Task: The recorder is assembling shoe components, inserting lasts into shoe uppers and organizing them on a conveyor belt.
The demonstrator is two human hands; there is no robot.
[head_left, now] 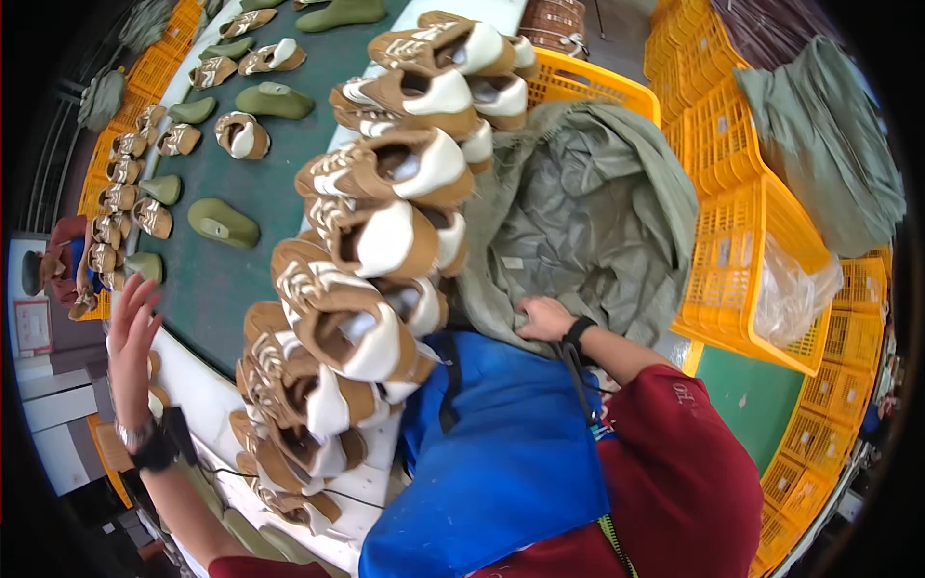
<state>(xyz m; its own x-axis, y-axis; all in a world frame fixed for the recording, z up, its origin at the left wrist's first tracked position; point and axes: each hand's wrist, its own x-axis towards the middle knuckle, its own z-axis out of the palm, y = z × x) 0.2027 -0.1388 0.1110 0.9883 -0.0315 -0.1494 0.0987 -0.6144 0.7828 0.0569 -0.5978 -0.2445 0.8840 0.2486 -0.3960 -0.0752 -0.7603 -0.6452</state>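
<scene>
My left hand (133, 337) is raised at the left with its fingers spread, near the edge of the green conveyor belt (193, 299), and holds nothing. My right hand (545, 318) is closed on the near edge of a grey-green cloth liner (602, 222), just in front of my blue apron (491, 433). The liner lies open inside a yellow crate (607, 79); its inside is creased. Brown and white sneakers (371, 241) stand stacked in a long row on the white ledge between my hands. Part of the lower layer is hidden.
Green shoe lasts (224, 223) and more sneakers (241, 136) sit on the belt. Stacked yellow crates (713, 125) line the right side, one with a clear plastic bag (792, 284), another topped by grey-green cloth (819, 144). Another person (66, 270) is at the far left.
</scene>
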